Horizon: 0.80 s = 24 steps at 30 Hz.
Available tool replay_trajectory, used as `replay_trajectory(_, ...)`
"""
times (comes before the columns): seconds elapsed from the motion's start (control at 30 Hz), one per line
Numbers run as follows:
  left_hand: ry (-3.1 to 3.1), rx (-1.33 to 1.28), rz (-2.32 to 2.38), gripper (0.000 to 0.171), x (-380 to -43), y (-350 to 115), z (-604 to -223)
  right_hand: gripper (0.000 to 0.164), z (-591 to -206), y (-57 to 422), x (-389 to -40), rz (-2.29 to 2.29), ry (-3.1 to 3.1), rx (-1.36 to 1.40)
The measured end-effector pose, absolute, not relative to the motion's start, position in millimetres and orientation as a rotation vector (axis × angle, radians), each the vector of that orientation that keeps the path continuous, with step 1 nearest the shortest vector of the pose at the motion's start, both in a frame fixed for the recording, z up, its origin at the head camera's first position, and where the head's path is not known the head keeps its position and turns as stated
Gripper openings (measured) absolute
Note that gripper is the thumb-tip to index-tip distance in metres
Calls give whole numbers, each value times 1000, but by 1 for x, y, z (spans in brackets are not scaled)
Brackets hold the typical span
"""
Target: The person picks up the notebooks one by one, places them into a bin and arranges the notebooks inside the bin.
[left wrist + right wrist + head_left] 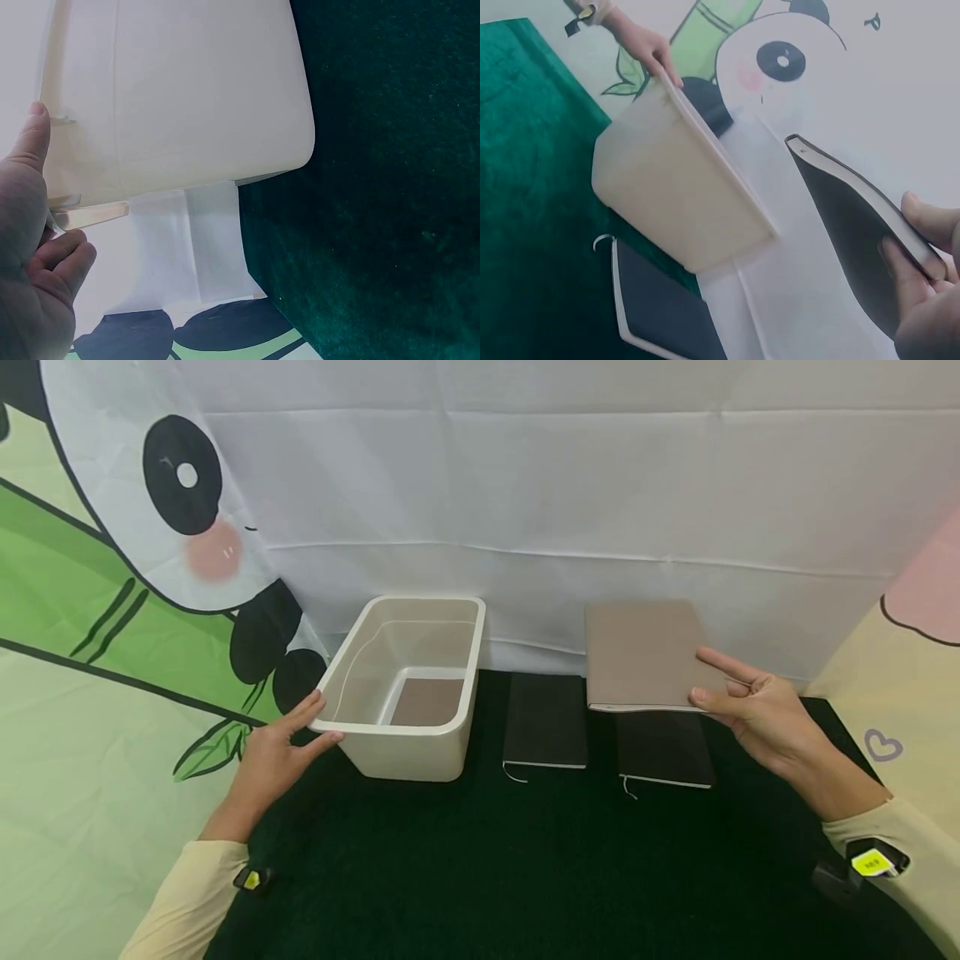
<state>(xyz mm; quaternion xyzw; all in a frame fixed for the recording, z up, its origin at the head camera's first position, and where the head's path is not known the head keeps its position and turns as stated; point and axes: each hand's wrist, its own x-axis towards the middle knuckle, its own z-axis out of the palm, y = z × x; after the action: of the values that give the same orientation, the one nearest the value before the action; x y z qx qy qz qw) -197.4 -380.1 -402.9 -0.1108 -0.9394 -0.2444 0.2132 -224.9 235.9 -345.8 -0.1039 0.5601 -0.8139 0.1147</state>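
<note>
My right hand [772,727] pinches a taupe notebook [645,652] by its right edge, thumb on one side and fingers on the other. The notebook is held up, above and partly covering a black notebook [667,752] with a ribbon marker. Another black notebook [547,722] lies to the left, beside a cream plastic bin [412,756]. Inside the bin a taupe notebook [429,702] lies flat on the bottom. My left hand [277,756] holds the bin's near left corner at the rim; the left wrist view shows its thumb [34,139] against the rim.
A dark green cloth [480,868] covers the table. Behind it hangs a pale fabric backdrop [562,485], with a printed panda and bamboo [75,552] on the left. Small devices [873,860] are strapped to both wrists.
</note>
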Motion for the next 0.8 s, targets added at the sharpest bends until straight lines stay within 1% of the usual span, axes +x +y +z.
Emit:
replay_trajectory(0.07, -2607, -306, -671, 68, -197, -380, -402, 57, -343, 229, -226, -2366, 1678, -287)
replay_trajectory(0.27, -2612, -297, -685, 68, -196, -379, -401, 74, -335, 205, -231, -2258, 1826, -246)
replay_trajectory(0.33, -2615, -297, -687, 68, -196, -378, -401, 77, -332, 197, -233, -2234, 1857, -231)
replay_trajectory(0.6, -2612, -306, -690, 68, -197, -377, -402, 79, -320, 163, -246, -2211, 1852, -202)
replay_trajectory(0.8, -2601, -300, -680, 69, -197, -378, -400, 74, -315, 135, -260, -2129, 1924, -290)
